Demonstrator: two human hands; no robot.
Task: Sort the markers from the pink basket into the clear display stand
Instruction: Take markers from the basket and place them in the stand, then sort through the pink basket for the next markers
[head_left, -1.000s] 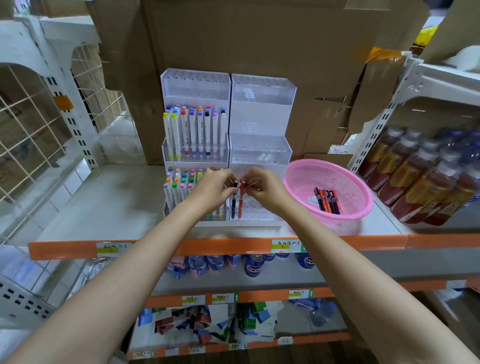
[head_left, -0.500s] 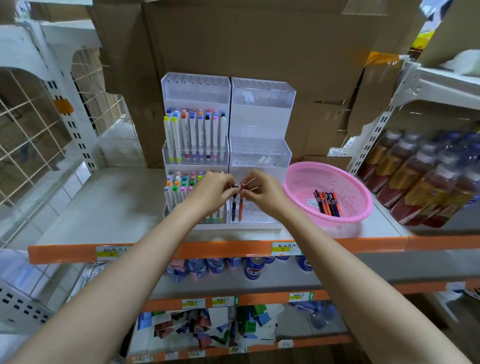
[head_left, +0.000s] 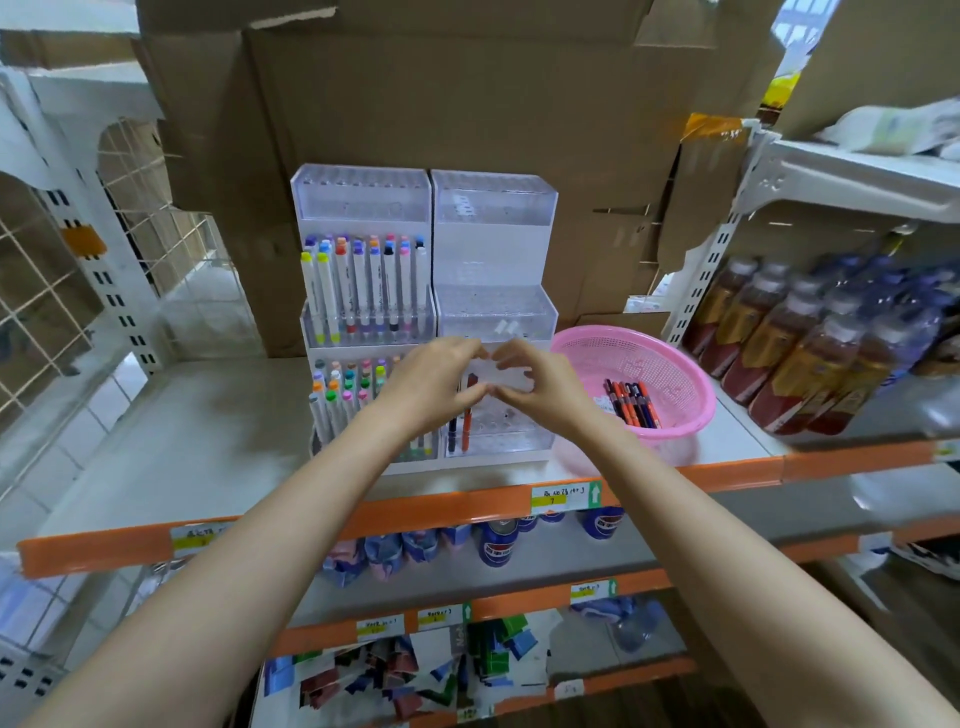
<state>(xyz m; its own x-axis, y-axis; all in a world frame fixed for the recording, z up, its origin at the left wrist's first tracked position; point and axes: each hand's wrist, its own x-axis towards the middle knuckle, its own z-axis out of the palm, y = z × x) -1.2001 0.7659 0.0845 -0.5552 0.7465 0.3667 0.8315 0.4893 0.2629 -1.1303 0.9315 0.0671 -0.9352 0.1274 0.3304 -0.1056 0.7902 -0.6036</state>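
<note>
Markers (head_left: 631, 405) with orange and dark bodies are seen lying together in the pink basket (head_left: 691, 376), which is placed on the shelf (head_left: 182, 415) just beside the right side of the clear display stand (head_left: 493, 218). In the lowest right compartment of the stand, a black marker (head_left: 452, 428) and a red marker (head_left: 467, 415) are stood upright next to each other, near the compartment's left edge. The left half of the stand is filled with many coloured markers (head_left: 363, 280), set upright in two tiers. The left hand (head_left: 434, 387) and the right hand (head_left: 543, 389) are held close together in front of the stand, over the tops of the two upright markers. The fingers of both hands are curled and their tips are brought together. It cannot be told whether something is pinched between them or whether the marker tops are touched. Bottles (head_left: 779, 338) are lined up on the neighbouring shelf at the right, and cardboard boxes (head_left: 441, 104) are stacked behind the stand.
</note>
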